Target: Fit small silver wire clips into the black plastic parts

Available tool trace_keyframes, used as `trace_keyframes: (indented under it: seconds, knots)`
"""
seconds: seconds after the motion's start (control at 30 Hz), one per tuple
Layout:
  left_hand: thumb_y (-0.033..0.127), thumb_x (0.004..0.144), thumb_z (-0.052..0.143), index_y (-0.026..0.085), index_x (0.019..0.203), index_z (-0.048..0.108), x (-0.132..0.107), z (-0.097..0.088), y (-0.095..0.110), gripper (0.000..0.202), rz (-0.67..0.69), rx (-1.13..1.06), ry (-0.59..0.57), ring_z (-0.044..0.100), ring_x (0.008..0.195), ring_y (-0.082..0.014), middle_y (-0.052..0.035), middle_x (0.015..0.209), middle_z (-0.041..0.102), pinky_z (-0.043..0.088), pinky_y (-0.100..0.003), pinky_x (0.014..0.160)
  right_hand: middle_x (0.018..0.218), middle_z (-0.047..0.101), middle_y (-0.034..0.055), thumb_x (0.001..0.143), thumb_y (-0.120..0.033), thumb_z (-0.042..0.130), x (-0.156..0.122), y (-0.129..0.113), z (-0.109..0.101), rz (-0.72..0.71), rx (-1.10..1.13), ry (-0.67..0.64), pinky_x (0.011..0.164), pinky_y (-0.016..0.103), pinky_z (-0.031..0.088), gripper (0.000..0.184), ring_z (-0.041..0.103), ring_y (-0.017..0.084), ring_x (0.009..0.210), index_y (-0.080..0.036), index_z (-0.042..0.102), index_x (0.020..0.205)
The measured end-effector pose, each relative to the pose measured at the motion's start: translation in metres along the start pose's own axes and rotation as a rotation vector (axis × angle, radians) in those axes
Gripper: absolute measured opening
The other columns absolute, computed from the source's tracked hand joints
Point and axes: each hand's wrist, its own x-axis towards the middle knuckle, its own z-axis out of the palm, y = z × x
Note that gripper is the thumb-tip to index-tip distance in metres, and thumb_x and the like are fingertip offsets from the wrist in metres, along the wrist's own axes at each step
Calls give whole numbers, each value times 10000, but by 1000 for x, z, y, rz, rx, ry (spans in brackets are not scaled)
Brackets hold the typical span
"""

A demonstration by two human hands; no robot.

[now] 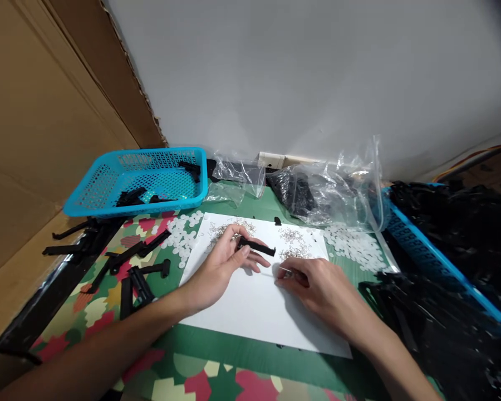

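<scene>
Black hook-ended bar [259, 247] is gripped between the thumb and fingers of the left hand [223, 267] above a white paper sheet [242, 312], its inner end partly hidden by the hand. The right hand [319, 278], just beside it, curls with fingertips nearly together (a thin, pale sliver [284, 269] shows there, too small to identify; any grip cannot be told). The frame cuts off 2 forearms [150, 323] and, at right, a blue basket [421, 248].

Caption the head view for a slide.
Left hand holds a black part over white paper; right hand nearby, blue basket behind.
</scene>
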Motion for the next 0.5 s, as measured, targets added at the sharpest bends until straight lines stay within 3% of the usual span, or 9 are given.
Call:
trace_keyframes:
  seconds: [0.07,0.23,0.37,0.43,0.5]
  knots:
    - [472,1103,486,268,1188,404,-5,0,-2,236,17,131,12,745,973,-197,-98,1273,647,573,-357,851,697,664,-1,978,-312,665,0,3,-5,15,128,-30,571,270,322,142,523,143,594,-235,754,899]
    - [423,1131,391,264,1230,480,-20,1,0,207,80,728,-80,625,784,-177,-29,908,639,492,-333,732,620,357,-55,967,-490,714,-3,10,-22,100,602,2,543,264,276,310,341,118,587,-195,723,869]
    - [286,1117,417,247,1265,528,-24,7,-3,189,364,998,-207,699,852,-213,-82,1022,719,546,-351,748,617,256,-81,883,-492,822,-5,10,-24,147,835,67,514,258,232,324,241,100,568,-185,718,878]
    - [253,1102,468,248,1357,524,-25,9,-6,262,459,1013,-190,748,971,-243,-107,1113,753,595,-366,819,625,260,-79,884,-488,823,-5,8,-19,150,896,62,506,256,223,320,232,100,573,-187,716,880]
    - [242,1082,531,261,1456,500,-25,10,-7,376,455,972,-126,777,1027,-249,-106,1173,773,628,-350,844,637,267,-75,893,-474,820,-5,3,-13,147,927,55,506,255,215,303,230,101,583,-189,718,883]
